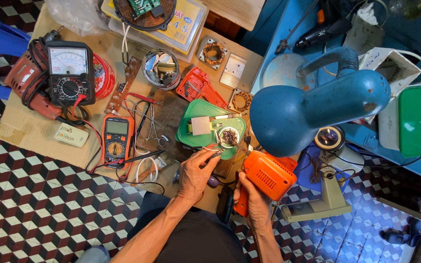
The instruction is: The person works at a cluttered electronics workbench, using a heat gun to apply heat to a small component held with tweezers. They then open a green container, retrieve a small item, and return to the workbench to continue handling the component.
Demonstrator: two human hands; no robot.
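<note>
My left hand [196, 171] sits just below the middle of the frame, its fingers pinched on a thin wire [212, 150] whose end reaches toward the small round tin [228, 137] on the green tray [191, 112]. My right hand [254, 202], lower and to the right, is clenched around the grip of an orange soldering gun [267, 175], its tip pointing up and left at the same tin. The tray lies at the centre of the table [20, 129], with a small silver block [201, 125] on it just left of the tin. Left of the tray are scissors [153, 127] and an orange digital meter [116, 140]; further up and left stands a black dial meter [69, 73] leaning on a red drill [28, 80]. A white remote [71, 135] lies below it. A blue desk lamp [313, 104] fills the right centre, partly covering the gun, and a green-lidded box [419, 119] stands at the right edge
</note>
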